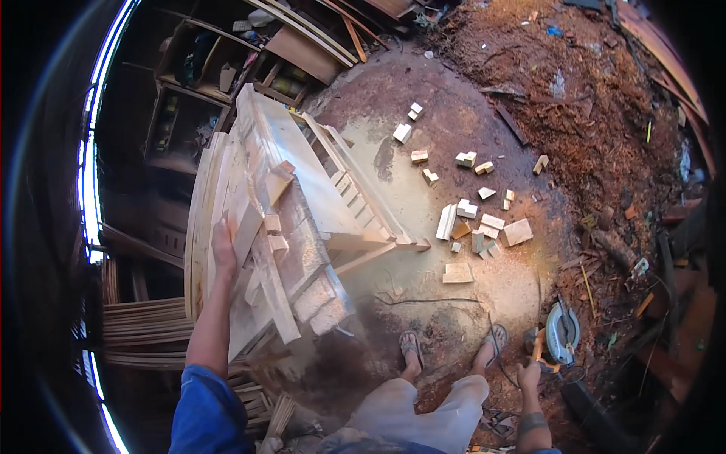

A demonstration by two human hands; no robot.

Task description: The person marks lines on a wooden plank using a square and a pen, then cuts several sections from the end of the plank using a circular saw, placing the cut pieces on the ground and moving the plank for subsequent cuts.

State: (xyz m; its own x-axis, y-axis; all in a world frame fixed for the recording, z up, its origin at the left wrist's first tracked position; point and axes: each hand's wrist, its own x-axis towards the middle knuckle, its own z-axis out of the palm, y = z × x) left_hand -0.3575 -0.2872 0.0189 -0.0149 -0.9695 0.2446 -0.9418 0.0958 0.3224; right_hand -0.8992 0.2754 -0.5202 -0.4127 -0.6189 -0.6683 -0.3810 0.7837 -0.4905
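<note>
My left hand (223,248) grips a short wooden board (246,233) on top of a sawdust-covered workbench (321,312). Beside that board lies a longer narrow wooden strip (272,291), along with small cut blocks (277,244). Low on my right side, my right hand (529,374) is closed round the handle of a circular saw (562,333) with a pale round guard and orange-yellow parts. The saw is held away from the bench, near the ground; whether it touches the ground I cannot tell.
Several wooden offcuts (457,273) lie scattered on the floor ahead of my feet. A dark cord (423,301) runs past my sandals. Slatted wooden frames (355,193) lean beyond the bench, and stacked strips (144,333) sit at the left. Sawdust and debris (560,129) heap up at the right.
</note>
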